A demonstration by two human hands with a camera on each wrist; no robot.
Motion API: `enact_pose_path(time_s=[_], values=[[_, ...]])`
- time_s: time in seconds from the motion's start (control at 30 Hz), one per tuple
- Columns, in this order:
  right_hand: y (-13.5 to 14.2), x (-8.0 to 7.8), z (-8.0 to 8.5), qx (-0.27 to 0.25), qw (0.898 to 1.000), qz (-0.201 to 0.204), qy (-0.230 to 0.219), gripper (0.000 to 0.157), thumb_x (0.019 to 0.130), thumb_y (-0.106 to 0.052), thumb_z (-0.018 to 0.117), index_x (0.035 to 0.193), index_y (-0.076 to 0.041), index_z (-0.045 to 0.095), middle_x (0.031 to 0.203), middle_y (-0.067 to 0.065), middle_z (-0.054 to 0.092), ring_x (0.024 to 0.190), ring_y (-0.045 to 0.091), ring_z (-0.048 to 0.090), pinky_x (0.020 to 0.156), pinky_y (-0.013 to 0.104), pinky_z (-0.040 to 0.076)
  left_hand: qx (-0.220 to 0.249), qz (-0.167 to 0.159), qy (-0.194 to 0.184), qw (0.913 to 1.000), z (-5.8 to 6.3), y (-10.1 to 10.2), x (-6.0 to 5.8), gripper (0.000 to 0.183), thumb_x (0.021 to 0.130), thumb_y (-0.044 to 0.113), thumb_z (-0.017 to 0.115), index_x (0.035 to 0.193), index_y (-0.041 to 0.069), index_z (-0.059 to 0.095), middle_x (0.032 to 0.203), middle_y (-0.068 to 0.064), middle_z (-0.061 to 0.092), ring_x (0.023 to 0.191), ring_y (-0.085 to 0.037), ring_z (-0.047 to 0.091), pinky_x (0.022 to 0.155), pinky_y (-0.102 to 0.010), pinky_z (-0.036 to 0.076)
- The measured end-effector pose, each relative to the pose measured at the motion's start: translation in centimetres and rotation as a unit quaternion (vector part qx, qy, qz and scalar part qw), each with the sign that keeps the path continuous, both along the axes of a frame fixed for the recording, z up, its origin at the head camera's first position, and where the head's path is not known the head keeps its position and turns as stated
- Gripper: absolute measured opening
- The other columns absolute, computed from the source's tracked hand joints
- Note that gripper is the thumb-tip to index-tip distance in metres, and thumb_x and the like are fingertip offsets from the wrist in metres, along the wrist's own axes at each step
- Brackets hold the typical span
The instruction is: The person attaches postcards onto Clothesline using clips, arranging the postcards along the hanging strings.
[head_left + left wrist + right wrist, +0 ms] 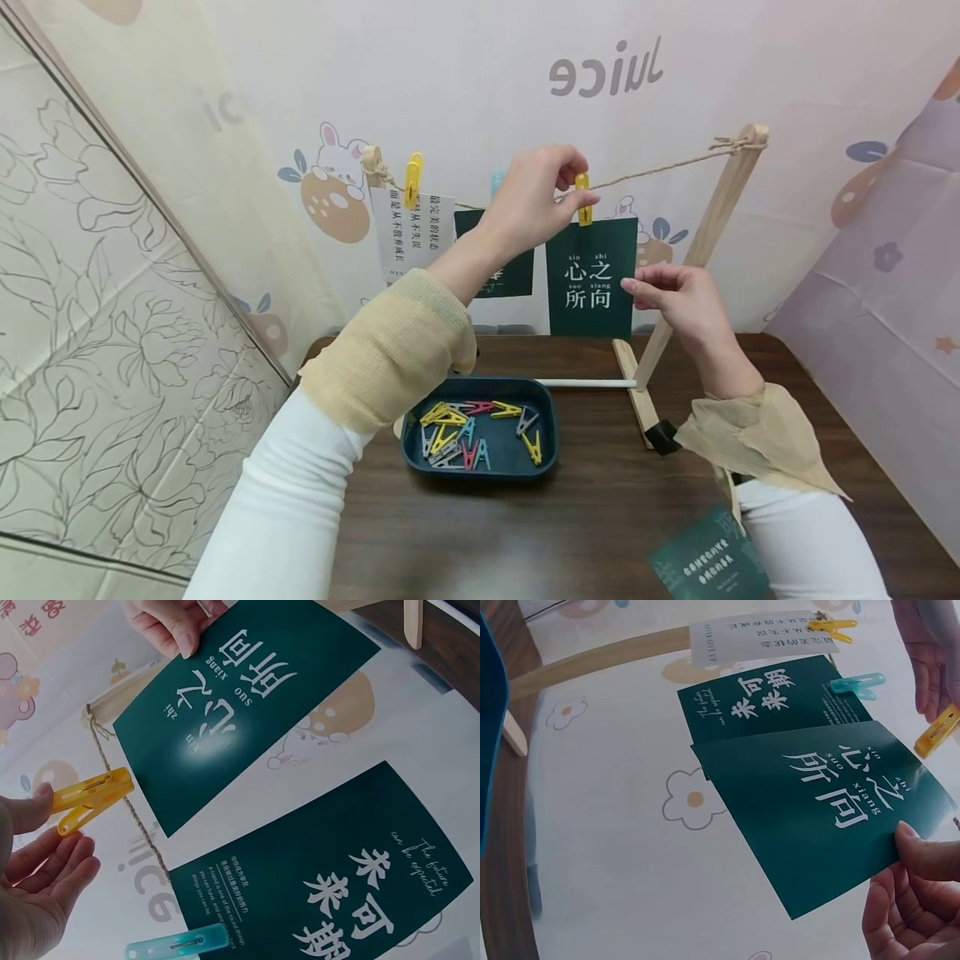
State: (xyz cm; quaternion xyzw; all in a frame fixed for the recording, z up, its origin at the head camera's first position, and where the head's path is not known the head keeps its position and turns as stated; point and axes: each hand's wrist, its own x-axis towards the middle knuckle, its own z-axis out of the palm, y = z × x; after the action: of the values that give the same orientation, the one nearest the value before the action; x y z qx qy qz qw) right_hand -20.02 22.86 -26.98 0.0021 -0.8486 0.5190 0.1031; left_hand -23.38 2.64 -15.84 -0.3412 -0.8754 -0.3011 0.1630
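My left hand (532,183) pinches a yellow clothespin (584,200) by its handles, at the twine (652,172). The clothespin's tips overlap the top edge of a dark green card (588,321) with white characters. By its right edge, the card is pinched between the thumb and fingers of my right hand (682,304). To its left hangs another dark green card (352,847) under a light blue clothespin (180,943). Farther left, a white card (401,250) with dark writing hangs from a yellow clothespin (412,179). My left forearm partly hides the middle card in the head view.
A wooden post (712,208) holds the twine's right end, with a white rod (588,383) low down. A dark blue tray (480,477) of coloured clothespins stands on the brown table (585,525). Another green card (708,554) lies by my right sleeve.
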Motion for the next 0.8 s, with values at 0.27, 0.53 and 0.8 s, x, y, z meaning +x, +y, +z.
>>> enact_pose_path(time_s=[0.27,0.53,0.8], values=[[-0.7,-0.8,0.3,-0.017,1.000,-0.010,0.009,0.040,0.079,-0.033,0.066,0.096,0.002,0.060,0.071,-0.012,0.058,0.064,0.006,0.057,0.064,0.017,0.047,0.002,0.005,0.009,0.9999,0.8,0.5,-0.5,0.031,0.083,0.021,0.061,0.107,0.002,0.057,0.097,-0.006,0.056,0.087,-0.013,0.048,0.075,-0.010,0.036],[-0.8,-1.5,0.8,-0.041,0.999,-0.004,0.020,0.029,0.078,-0.030,0.066,0.089,-0.004,0.062,0.073,-0.009,0.056,0.062,0.007,0.056,0.063,0.017,0.048,0.007,0.010,0.013,0.9998,1.5,0.8,-1.1,0.030,0.083,0.017,0.062,0.107,0.000,0.058,0.096,-0.008,0.056,0.086,-0.014,0.047,0.074,-0.012,0.036],[-0.9,-1.9,1.4,-0.071,0.997,0.009,0.027,0.020,0.078,-0.023,0.067,0.085,-0.005,0.063,0.069,-0.008,0.057,0.057,0.006,0.056,0.058,0.017,0.048,0.014,0.023,-0.004,0.9996,2.1,1.2,-1.7,0.028,0.082,0.014,0.062,0.106,0.000,0.059,0.094,-0.007,0.056,0.084,-0.014,0.048,0.070,-0.013,0.038]])
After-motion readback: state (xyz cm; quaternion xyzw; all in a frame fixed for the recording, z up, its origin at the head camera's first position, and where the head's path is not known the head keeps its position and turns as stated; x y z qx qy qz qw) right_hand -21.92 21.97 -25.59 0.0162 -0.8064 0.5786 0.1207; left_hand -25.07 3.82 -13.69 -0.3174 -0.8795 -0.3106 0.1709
